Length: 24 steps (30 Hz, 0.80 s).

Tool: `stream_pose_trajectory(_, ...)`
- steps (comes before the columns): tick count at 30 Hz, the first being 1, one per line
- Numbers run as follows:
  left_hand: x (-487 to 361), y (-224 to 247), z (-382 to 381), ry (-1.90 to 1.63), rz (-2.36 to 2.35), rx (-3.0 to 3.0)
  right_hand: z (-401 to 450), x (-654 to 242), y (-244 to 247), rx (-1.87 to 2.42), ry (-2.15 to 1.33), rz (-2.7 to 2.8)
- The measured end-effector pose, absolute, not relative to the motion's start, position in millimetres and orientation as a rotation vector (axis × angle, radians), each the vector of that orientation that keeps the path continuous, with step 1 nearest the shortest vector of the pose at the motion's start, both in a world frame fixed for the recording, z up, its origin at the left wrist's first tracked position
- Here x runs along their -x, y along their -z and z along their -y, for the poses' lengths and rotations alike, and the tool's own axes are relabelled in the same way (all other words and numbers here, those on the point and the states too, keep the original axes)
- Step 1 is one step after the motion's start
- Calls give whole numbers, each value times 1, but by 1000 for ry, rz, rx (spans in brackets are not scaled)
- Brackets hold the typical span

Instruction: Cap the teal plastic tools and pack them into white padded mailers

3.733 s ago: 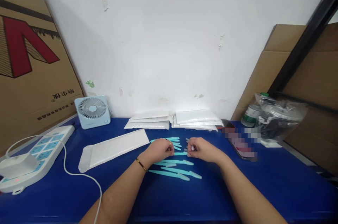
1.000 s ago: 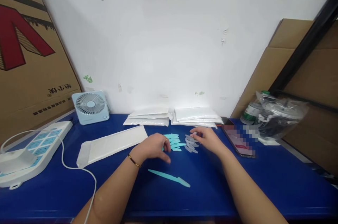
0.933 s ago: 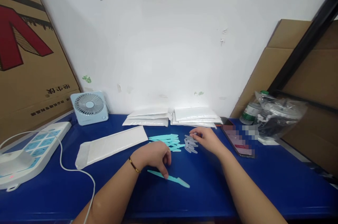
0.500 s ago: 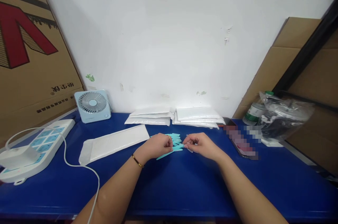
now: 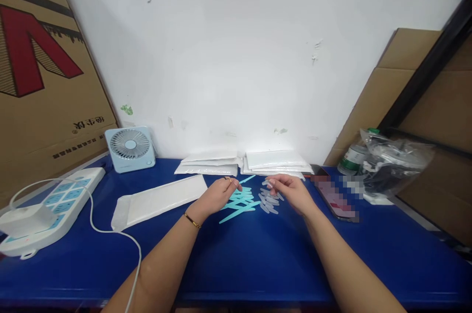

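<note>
Between the fingertips of my left hand (image 5: 223,195) is a thin turquoise stick (image 5: 248,179), its free end pointing up and right. My left hand is closed in a pinch above a loose pile of turquoise sticks (image 5: 241,203) lying crosswise on the blue table. My right hand (image 5: 291,191) pinches a small translucent flat piece (image 5: 266,182). Beneath its fingers lies a heap of similar translucent pieces (image 5: 268,202), just right of the turquoise pile. The hands are apart, facing each other.
A white padded mailer (image 5: 162,202) lies left of the hands. Stacked white mailers (image 5: 275,159) rest by the wall. A fan (image 5: 130,148), a power strip (image 5: 70,200) with a trailing white cable, a phone (image 5: 335,197), a bottle (image 5: 352,158) and a plastic-wrapped item (image 5: 396,165) surround them.
Both hands have risen away from the table and slightly backward, uncovering the two piles. A turquoise stick now shows in my left fingers and a translucent piece in my right.
</note>
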<state>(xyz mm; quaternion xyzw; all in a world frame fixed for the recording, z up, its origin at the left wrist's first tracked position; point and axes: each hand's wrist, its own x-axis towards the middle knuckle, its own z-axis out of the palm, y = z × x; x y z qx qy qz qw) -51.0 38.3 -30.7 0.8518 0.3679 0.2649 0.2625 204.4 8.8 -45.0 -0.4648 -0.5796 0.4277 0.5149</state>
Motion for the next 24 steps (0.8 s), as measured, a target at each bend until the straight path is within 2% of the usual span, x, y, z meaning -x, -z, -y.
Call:
stream_pose_trajectory(10, 46, 31, -35, -502, -1078, -2618, -7, -195, 45, 1097, -1047, 1404)
stream_pose_trajectory(19, 44, 28, -33, -441, -1064, -2673, -5, -189, 46, 1130, -1038, 1470)
stream_pose_trajectory(24, 39, 31, -28, -426, -1034, -2640, -1, -181, 46, 1089, -1164, 1574)
